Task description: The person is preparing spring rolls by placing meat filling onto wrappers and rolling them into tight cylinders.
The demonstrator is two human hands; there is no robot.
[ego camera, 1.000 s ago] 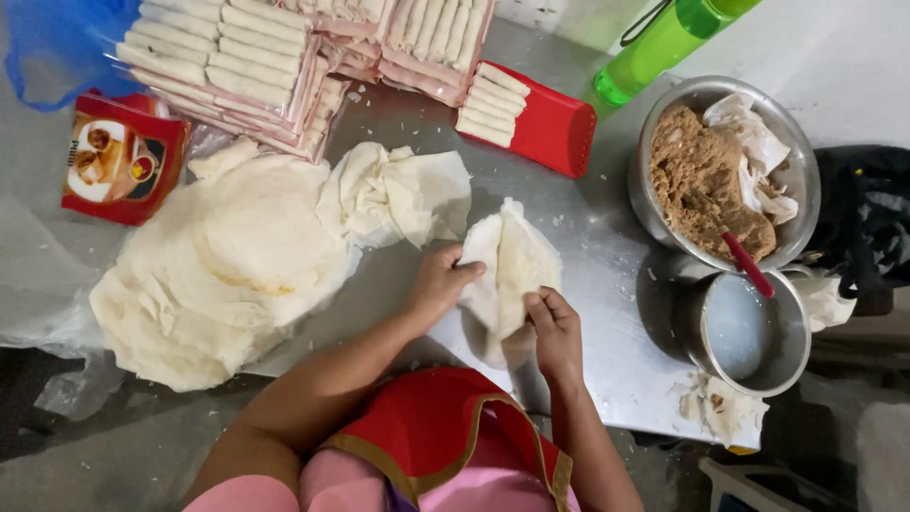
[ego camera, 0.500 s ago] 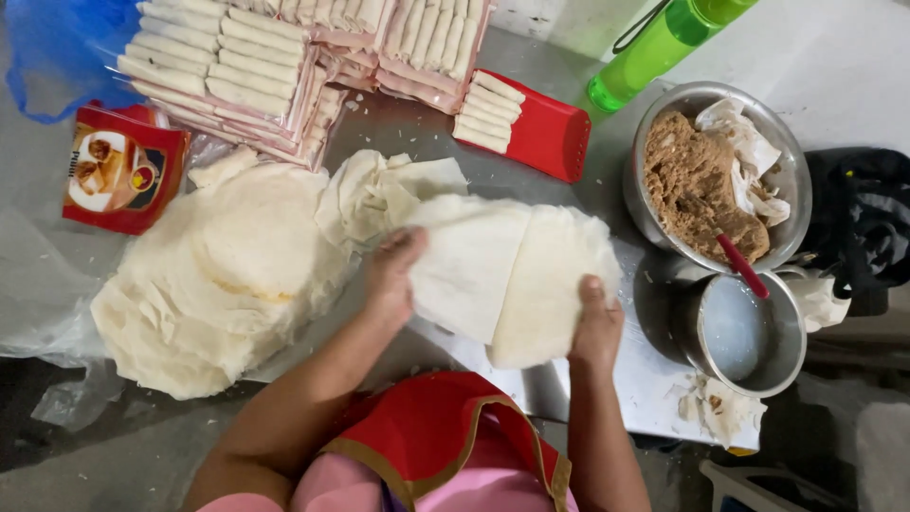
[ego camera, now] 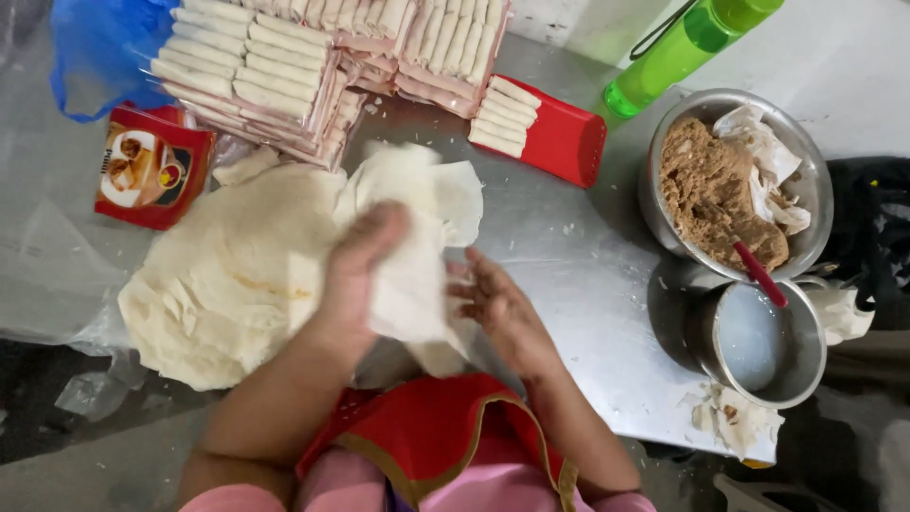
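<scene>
A thin pale wrapper sheet (ego camera: pixel 409 284) hangs bunched between my two hands above the metal table (ego camera: pixel 588 284). My left hand (ego camera: pixel 365 261) grips its upper left side, blurred by motion. My right hand (ego camera: pixel 498 303) holds the sheet's right edge with its fingertips. Left of my hands lies a wide pile of round wrappers (ego camera: pixel 218 284). More loose wrappers (ego camera: pixel 455 185) lie crumpled just beyond my hands.
A metal bowl (ego camera: pixel 664 142) of brown filling and a small pot of water (ego camera: pixel 758 341) with a red spoon (ego camera: pixel 758 275) stand at right. A red tray (ego camera: pixel 564 147) of rolls, stacked trays of rolls (ego camera: pixel 265 66), a red packet (ego camera: pixel 152 166), a green bottle (ego camera: pixel 682 57) and a blue bag (ego camera: pixel 95 47) lie at the back.
The small folded sheet was first spread wide between both hands. Now it is bunched again and carried left, with my hands closer together.
</scene>
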